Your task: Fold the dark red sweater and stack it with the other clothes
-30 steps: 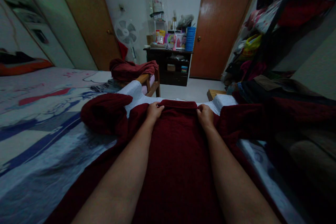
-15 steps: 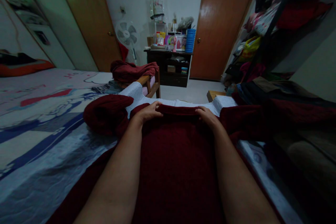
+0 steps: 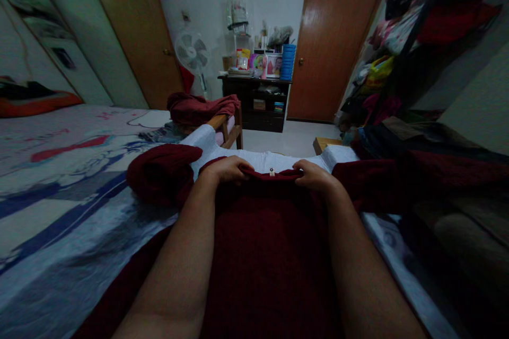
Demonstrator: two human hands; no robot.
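Maroon garment (image 3: 274,254), probably soft and floppy, lies spread out on the person's side of the left hand (image 3: 230,170) and right hand (image 3: 316,176), which pinch its neckline either side of a small label (image 3: 272,172), seemingly sensible holding points.

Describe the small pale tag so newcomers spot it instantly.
Find the big dark red garment in the foreground. At its far edge, between left hand and right hand, sits the tag: tiny and pale, unlike the dark red cloth.
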